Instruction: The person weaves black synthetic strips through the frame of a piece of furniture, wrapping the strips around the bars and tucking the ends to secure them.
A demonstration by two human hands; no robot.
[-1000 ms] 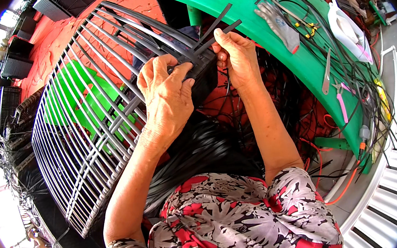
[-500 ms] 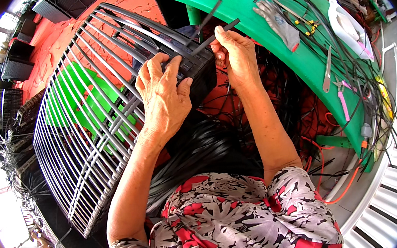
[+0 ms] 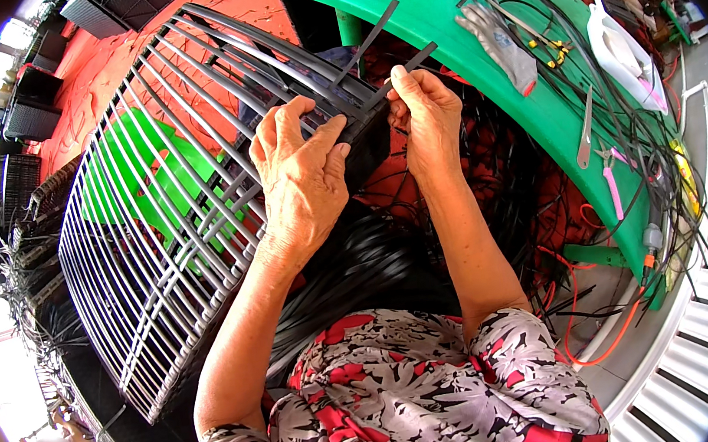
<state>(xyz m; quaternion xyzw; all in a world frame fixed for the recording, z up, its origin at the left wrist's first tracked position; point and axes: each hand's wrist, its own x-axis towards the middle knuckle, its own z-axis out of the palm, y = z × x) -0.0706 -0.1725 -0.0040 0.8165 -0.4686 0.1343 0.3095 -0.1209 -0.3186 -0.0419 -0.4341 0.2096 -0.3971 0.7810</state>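
Observation:
My left hand [image 3: 300, 170] rests at the top right corner of a large curved barred frame [image 3: 168, 233], its fingers bent over the bars. Its index finger and thumb press at the dark woven band [image 3: 350, 112] along that corner. Just right of the corner my right hand [image 3: 428, 116] is closed in a pinch on a flat dark strip [image 3: 420, 57], whose end sticks out past the thumb. Another strip end [image 3: 380, 26] rises from the corner, slanting up to the right. Where the pinched strip enters the band is hidden by my fingers.
A green table [image 3: 425, 3] curves along the right. On it lie a grey glove [image 3: 496, 48], a white bottle [image 3: 622, 55], a metal blade [image 3: 585, 129], pink-handled pliers [image 3: 612, 183] and black cords. Dark strips [image 3: 359, 264] heap below my hands. A green plastic piece [image 3: 147, 166] shows behind the bars.
My left hand has slid slightly right and down along the corner. My right hand has dropped a little, still pinching the strip, with its thumb lower than before.

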